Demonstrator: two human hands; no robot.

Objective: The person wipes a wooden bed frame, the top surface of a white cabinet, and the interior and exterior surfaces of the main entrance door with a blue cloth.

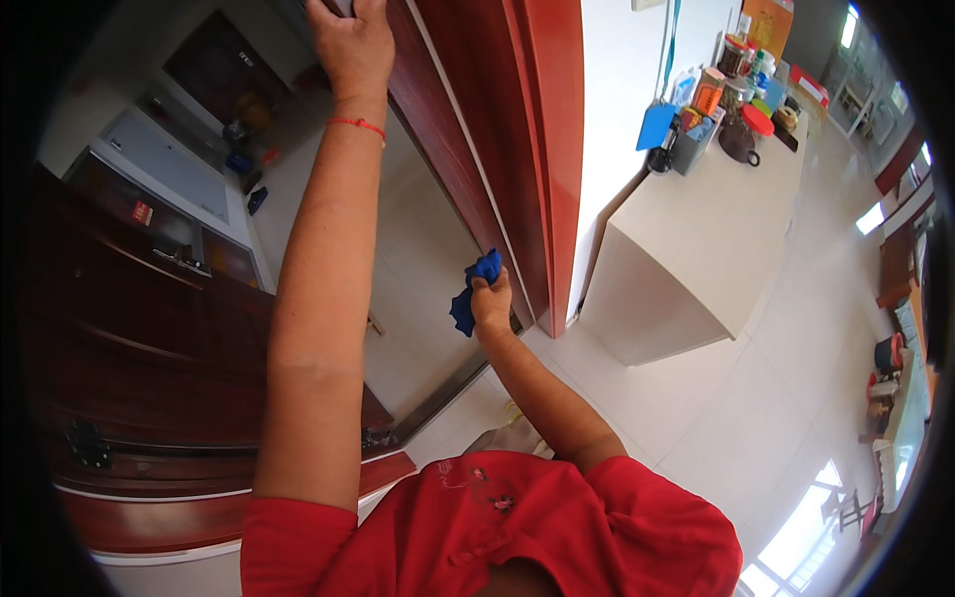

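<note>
My left hand (354, 48) is raised at the top of the view, by the upper part of a reddish-brown door frame (477, 112). Its fingertips are cut off by the picture's edge, and what they touch is hard to see. A red cord bracelet (357, 123) circles that wrist. Lower down, my right hand (492, 302) grips a crumpled blue cloth (464, 304) and holds it close to the inner side of the same frame.
On the left stands an opened dark wooden door (134, 313) with a metal handle (181, 261). A pale cabinet (671, 246) right of the frame bears jars, a grey box and bottles. A threshold (440, 388) crosses the tiled floor. Furniture lines the far right.
</note>
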